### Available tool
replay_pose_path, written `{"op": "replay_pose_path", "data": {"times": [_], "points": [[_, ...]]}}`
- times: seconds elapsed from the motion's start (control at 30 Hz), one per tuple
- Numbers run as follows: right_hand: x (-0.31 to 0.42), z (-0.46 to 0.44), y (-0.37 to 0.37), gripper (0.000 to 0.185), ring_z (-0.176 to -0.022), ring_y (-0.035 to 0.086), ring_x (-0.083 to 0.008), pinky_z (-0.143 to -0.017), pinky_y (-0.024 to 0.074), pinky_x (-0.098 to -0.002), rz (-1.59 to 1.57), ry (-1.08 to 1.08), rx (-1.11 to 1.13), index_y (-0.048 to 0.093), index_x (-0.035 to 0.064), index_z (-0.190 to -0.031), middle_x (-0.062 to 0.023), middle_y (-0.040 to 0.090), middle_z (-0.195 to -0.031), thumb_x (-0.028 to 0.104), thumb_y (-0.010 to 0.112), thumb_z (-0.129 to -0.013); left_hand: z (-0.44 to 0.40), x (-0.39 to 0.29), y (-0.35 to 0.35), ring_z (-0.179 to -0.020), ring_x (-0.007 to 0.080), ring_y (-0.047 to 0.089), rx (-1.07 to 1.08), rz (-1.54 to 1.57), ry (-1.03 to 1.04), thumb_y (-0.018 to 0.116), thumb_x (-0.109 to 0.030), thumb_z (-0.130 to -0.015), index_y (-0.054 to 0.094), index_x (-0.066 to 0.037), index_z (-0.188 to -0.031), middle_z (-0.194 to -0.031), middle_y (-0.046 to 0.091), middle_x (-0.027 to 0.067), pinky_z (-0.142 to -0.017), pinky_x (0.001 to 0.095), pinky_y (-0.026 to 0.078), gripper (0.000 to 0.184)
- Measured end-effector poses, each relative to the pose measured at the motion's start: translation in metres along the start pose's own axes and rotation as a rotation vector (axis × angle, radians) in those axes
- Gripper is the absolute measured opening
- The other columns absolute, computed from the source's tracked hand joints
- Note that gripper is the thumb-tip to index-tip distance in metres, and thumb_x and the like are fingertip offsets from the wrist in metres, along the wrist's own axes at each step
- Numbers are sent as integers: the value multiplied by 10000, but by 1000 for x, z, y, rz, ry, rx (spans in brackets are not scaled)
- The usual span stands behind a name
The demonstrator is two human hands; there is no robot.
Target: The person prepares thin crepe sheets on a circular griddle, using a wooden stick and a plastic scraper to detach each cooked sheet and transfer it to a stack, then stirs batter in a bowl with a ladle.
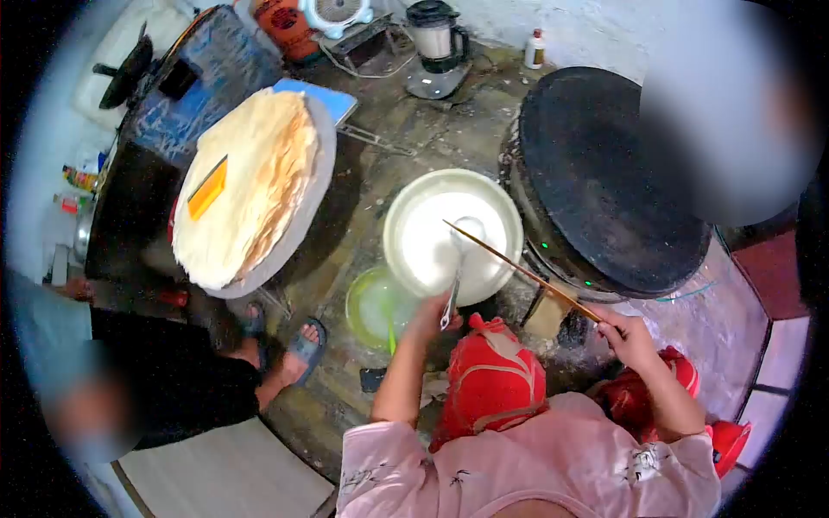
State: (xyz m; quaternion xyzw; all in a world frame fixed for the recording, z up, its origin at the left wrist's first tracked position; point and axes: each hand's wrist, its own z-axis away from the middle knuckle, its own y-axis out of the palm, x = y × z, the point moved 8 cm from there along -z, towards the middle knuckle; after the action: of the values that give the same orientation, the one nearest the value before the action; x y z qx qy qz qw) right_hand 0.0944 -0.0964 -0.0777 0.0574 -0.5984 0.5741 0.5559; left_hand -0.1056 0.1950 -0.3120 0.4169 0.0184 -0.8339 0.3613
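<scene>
Wooden stick — slants forward-left — tip over bowl.

Fisheye: edges bowed, corners black, dark margins grainy. Floor dim, white liquid near blown out. Shadow beside the flatbread stack. Blurred patches upper right, lower left. Centre reasonably sharp.

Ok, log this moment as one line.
left hand: holding ladle in bowl of white liquid; right hand: holding long stick, tip over bowl; black griddle: right of bowl; flatbread stack: left of bowl
</scene>
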Motion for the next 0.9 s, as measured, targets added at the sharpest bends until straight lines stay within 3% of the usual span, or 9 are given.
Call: {"op": "replay_pose_path", "data": {"times": [0.03, 0.17, 0.23, 0.37, 0.47, 0.6, 0.67, 0.77, 0.9], "points": [[-7, 8, -1, 335, -604, 575, -135, -574, 457, -264, -60, 121, 37, 583, 113, -1158, -56, 628, -698, 25, 537, -838, -6, 9, 24, -664, 268, 590, 147, 369, -259, 481, -366, -885, 576, -16, -919, -718, 591, 100, -631, 386, 512, 365], [-19, 17, -9, 317, -656, 575, -90, -644, 461, -230, -127, 47, -84, 588, 94, -1148, -46, 625, -710, 25, 536, -843, -49, 5, 56, -542, 241, 531, 11, 531, -294, 495, -225, -880, 557, -14, -865, -670, 552, 77, -537, 357, 490, 221], [-25, 19, -12, 308, -696, 600, -110, -669, 470, -248, -129, 57, -73, 592, 90, -1138, -91, 650, -768, 30, 545, -839, -33, 4, 50, -482, 187, 477, 90, 377, -156, 500, -148, -858, 556, -6, -878, -658, 535, 69, -451, 318, 430, 154], [-23, 25, -31, 303, -732, 636, -223, -691, 487, -304, -52, -144, -209, 597, 88, -1114, -155, 652, -872, 32, 563, -818, -9, 30, -30, -443, 128, 436, -224, 76, -307, 540, -110, -811, 566, -14, -853, -632, 520, 63, -354, 286, 333, 107], [-44, 31, -31, 383, -721, 639, -263, -660, 493, -316, -33, -3, -152, 594, 89, -1116, -161, 642, -838, -26, 568, -752, -12, -45, -26, -361, 170, 390, -533, -181, -34, 474, -179, -861, 531, -16, -709, -504, 459, 75, -329, 330, 298, 230], [-43, 33, -40, 344, -650, 613, -243, -605, 468, -300, 44, -90, -211, 612, 51, -1077, -158, 623, -741, -63, 541, -760, -84, -11, 10, -509, 309, 558, -114, -1907, 428, 529, -166, -757, 587, 10, -712, -624, 580, 184, -506, 417, 454, 191], [-37, 32, -49, 350, -644, 609, -248, -597, 465, -304, -8, -115, -246, 613, 47, -1071, -162, 621, -743, -74, 543, -750, -46, 2, -12, -786, 364, 604, -323, -1594, 342, 467, -193, -806, 663, -74, -898, -857, 630, 193, -731, 439, 475, 248], [-47, 38, -51, 359, -636, 604, -252, -588, 460, -309, -70, -138, -285, 613, 39, -1066, -171, 622, -758, -86, 552, -735, 9, -61, -33, -811, 347, 610, -355, -1375, -282, 523, -289, -788, 657, -93, -959, -897, 635, 178, -736, 433, 482, 292], [-76, 48, -36, 442, -748, 605, -306, -668, 466, -348, 31, -18, -140, 607, 95, -1094, -159, 632, -889, -86, 554, -696, -38, -103, -12, -815, 338, 608, -595, -1375, -99, 501, -230, -795, 641, -23, -867, -876, 630, 185, -745, 431, 474, 260]]}}
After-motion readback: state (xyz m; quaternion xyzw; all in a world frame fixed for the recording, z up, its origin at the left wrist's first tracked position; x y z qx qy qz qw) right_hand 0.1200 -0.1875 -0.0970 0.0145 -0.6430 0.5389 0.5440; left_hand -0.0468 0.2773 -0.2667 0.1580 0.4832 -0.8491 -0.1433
